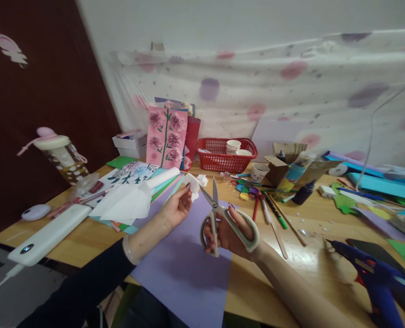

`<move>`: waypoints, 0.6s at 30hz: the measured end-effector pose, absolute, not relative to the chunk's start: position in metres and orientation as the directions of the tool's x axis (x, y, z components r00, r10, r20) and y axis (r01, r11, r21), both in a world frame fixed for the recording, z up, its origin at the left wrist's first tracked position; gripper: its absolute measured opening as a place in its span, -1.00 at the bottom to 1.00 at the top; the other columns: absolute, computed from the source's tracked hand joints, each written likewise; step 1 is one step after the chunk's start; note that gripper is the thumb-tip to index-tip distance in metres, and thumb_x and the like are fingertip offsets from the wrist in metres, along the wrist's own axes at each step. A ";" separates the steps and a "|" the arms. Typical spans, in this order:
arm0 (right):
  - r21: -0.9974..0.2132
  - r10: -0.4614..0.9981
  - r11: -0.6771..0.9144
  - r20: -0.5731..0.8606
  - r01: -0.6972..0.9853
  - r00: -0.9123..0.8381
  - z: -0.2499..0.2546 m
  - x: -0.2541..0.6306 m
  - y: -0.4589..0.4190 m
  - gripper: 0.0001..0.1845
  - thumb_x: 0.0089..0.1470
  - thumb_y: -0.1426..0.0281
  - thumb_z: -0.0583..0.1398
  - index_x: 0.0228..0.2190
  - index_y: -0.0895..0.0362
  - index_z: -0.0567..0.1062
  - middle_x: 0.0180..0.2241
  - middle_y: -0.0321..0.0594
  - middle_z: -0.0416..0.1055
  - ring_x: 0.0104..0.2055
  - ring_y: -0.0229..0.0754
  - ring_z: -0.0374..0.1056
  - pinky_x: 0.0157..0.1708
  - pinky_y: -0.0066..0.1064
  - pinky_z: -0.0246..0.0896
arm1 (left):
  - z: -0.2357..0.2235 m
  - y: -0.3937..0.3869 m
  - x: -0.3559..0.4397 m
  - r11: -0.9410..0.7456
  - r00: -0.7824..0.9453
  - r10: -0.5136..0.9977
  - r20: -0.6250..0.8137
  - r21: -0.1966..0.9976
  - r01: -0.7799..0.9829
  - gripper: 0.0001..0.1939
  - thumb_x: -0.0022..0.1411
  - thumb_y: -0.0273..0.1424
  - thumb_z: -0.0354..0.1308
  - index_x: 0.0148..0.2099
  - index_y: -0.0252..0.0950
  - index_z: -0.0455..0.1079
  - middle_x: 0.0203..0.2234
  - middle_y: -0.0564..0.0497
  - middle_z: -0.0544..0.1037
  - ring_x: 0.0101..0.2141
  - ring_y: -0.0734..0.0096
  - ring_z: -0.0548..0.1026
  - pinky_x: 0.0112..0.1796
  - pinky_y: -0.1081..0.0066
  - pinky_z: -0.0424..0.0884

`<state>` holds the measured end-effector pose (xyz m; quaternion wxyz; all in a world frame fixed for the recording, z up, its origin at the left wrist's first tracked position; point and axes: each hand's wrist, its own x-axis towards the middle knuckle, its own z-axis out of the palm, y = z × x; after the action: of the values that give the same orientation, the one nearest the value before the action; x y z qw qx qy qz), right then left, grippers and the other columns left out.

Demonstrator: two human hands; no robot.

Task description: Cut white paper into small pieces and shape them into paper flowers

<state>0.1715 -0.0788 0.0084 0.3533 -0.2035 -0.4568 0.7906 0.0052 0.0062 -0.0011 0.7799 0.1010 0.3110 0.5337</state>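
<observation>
Over the purple paper point(188, 282), left hand point(177, 208) pinches white paper point(192, 183); right hand point(230, 233) grips parted scissors point(215, 207) (white pieces point(202, 180) beyond apparently cut; trimming seemingly unfinished).

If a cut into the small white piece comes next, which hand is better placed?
The right hand, I'd judge: it holds the scissors, blades parted, tips up near the small white piece. The left hand holds that piece at its fingertips.
</observation>
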 end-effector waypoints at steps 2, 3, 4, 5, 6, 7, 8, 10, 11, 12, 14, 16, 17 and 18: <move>-0.870 0.740 -0.334 -0.004 -0.363 -0.673 0.008 0.172 -0.079 -0.43 -0.08 -0.16 0.03 -0.42 0.12 0.30 -0.51 -0.22 0.32 -0.42 -0.15 0.34 -0.32 -0.23 0.28 | 0.000 0.006 0.006 0.404 0.225 0.897 -0.381 0.497 -0.768 -0.86 0.20 -0.62 0.03 -0.32 -0.39 0.39 -0.66 0.09 0.48 -0.67 0.61 0.46 -0.64 0.66 0.41; -0.871 0.740 -0.337 -0.011 -0.357 -0.672 0.008 0.173 -0.079 -0.43 -0.08 -0.16 0.03 -0.43 0.12 0.30 -0.51 -0.22 0.32 -0.43 -0.16 0.34 -0.33 -0.25 0.28 | 0.001 0.006 0.006 0.406 0.225 0.896 -0.384 0.498 -0.766 -0.86 0.21 -0.61 0.03 -0.32 -0.39 0.39 -0.67 0.09 0.48 -0.68 0.62 0.45 -0.65 0.67 0.40; -0.872 0.744 -0.338 -0.019 -0.353 -0.667 0.008 0.173 -0.079 -0.44 -0.07 -0.16 0.02 -0.43 0.11 0.29 -0.51 -0.23 0.32 -0.44 -0.17 0.34 -0.34 -0.26 0.29 | 0.001 0.006 0.006 0.410 0.228 0.894 -0.386 0.499 -0.764 -0.86 0.22 -0.60 0.02 -0.33 -0.39 0.39 -0.68 0.09 0.47 -0.69 0.62 0.45 -0.65 0.67 0.40; -0.873 0.750 -0.338 -0.024 -0.352 -0.661 0.008 0.174 -0.079 -0.44 -0.06 -0.16 0.02 -0.43 0.11 0.29 -0.51 -0.23 0.33 -0.46 -0.19 0.33 -0.35 -0.28 0.29 | 0.002 0.006 0.006 0.413 0.230 0.893 -0.386 0.500 -0.761 -0.86 0.22 -0.60 0.02 -0.33 -0.39 0.39 -0.69 0.09 0.47 -0.69 0.62 0.44 -0.65 0.67 0.40; -0.874 0.757 -0.336 -0.029 -0.352 -0.653 0.008 0.174 -0.079 -0.44 -0.06 -0.16 0.01 -0.43 0.10 0.29 -0.51 -0.23 0.33 -0.46 -0.19 0.33 -0.36 -0.29 0.29 | 0.003 0.005 0.006 0.414 0.231 0.893 -0.387 0.501 -0.760 -0.86 0.22 -0.60 0.03 -0.34 -0.38 0.39 -0.69 0.09 0.47 -0.70 0.62 0.44 -0.65 0.67 0.40; -0.875 0.762 -0.334 -0.031 -0.352 -0.647 0.008 0.175 -0.079 -0.45 -0.06 -0.16 0.01 -0.44 0.10 0.29 -0.50 -0.23 0.34 -0.46 -0.19 0.33 -0.37 -0.30 0.29 | 0.004 0.005 0.006 0.413 0.229 0.893 -0.388 0.502 -0.760 -0.86 0.21 -0.61 0.03 -0.34 -0.38 0.39 -0.69 0.09 0.47 -0.70 0.62 0.44 -0.65 0.66 0.40; -0.875 0.763 -0.334 -0.032 -0.350 -0.646 0.008 0.175 -0.079 -0.44 -0.06 -0.16 0.01 -0.44 0.10 0.30 -0.50 -0.22 0.34 -0.45 -0.18 0.34 -0.37 -0.31 0.30 | 0.005 0.005 0.006 0.410 0.224 0.893 -0.389 0.503 -0.761 -0.85 0.22 -0.61 0.03 -0.34 -0.38 0.39 -0.70 0.09 0.47 -0.70 0.61 0.44 -0.65 0.66 0.40; -0.877 0.761 -0.335 -0.037 -0.344 -0.648 0.009 0.175 -0.080 -0.43 -0.07 -0.17 0.00 -0.45 0.11 0.30 -0.50 -0.20 0.35 -0.40 -0.15 0.36 -0.37 -0.30 0.30 | 0.005 0.004 0.005 0.401 0.210 0.895 -0.393 0.504 -0.765 -0.84 0.23 -0.61 0.01 -0.35 -0.39 0.39 -0.71 0.09 0.46 -0.70 0.60 0.45 -0.65 0.66 0.40; -0.879 0.761 -0.335 -0.040 -0.340 -0.647 0.010 0.175 -0.080 -0.42 -0.07 -0.18 0.00 -0.45 0.11 0.31 -0.49 -0.19 0.35 -0.39 -0.14 0.37 -0.36 -0.30 0.30 | 0.006 0.005 0.005 0.397 0.206 0.897 -0.392 0.506 -0.766 -0.83 0.23 -0.61 0.00 -0.35 -0.39 0.39 -0.71 0.09 0.46 -0.69 0.60 0.45 -0.65 0.66 0.40; -0.880 0.763 -0.335 -0.043 -0.337 -0.645 0.010 0.175 -0.080 -0.42 -0.08 -0.18 -0.01 -0.46 0.10 0.31 -0.49 -0.19 0.36 -0.37 -0.13 0.37 -0.36 -0.29 0.30 | 0.005 0.006 0.004 0.397 0.205 0.897 -0.393 0.508 -0.764 -0.83 0.24 -0.61 -0.01 -0.34 -0.39 0.39 -0.70 0.09 0.47 -0.69 0.60 0.46 -0.65 0.66 0.41; -0.885 0.769 -0.330 -0.049 -0.330 -0.637 0.011 0.175 -0.081 -0.41 -0.08 -0.19 -0.02 -0.46 0.10 0.31 -0.47 -0.18 0.36 -0.35 -0.12 0.38 -0.34 -0.28 0.30 | 0.005 0.007 0.004 0.397 0.203 0.896 -0.394 0.513 -0.761 -0.84 0.24 -0.60 0.00 -0.32 -0.39 0.39 -0.69 0.08 0.48 -0.69 0.59 0.46 -0.65 0.66 0.41; -0.889 0.773 -0.327 -0.056 -0.321 -0.632 0.011 0.175 -0.081 -0.40 -0.08 -0.20 -0.03 -0.45 0.10 0.31 -0.46 -0.17 0.37 -0.33 -0.11 0.38 -0.33 -0.27 0.30 | 0.004 0.009 0.003 0.406 0.209 0.893 -0.399 0.512 -0.757 -0.86 0.23 -0.59 0.01 -0.31 -0.39 0.39 -0.68 0.07 0.49 -0.69 0.59 0.47 -0.65 0.66 0.41; -0.890 0.774 -0.326 -0.059 -0.318 -0.630 0.011 0.175 -0.081 -0.40 -0.08 -0.20 -0.03 -0.45 0.10 0.30 -0.46 -0.17 0.37 -0.32 -0.11 0.38 -0.32 -0.27 0.30 | 0.003 0.009 0.003 0.409 0.212 0.892 -0.400 0.509 -0.758 -0.87 0.23 -0.59 0.02 -0.30 -0.39 0.39 -0.68 0.07 0.49 -0.68 0.59 0.47 -0.64 0.67 0.42; -0.891 0.773 -0.327 -0.061 -0.316 -0.631 0.010 0.175 -0.080 -0.40 -0.08 -0.20 -0.03 -0.45 0.10 0.30 -0.46 -0.16 0.37 -0.31 -0.10 0.39 -0.32 -0.26 0.30 | 0.003 0.010 0.003 0.410 0.212 0.891 -0.402 0.507 -0.758 -0.88 0.22 -0.58 0.03 -0.30 -0.40 0.39 -0.68 0.07 0.49 -0.68 0.59 0.47 -0.64 0.67 0.42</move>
<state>0.1751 -0.0803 0.0103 0.3508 -0.2479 -0.4618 0.7760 0.0028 0.0096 0.0030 0.7721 0.1002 0.3297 0.5339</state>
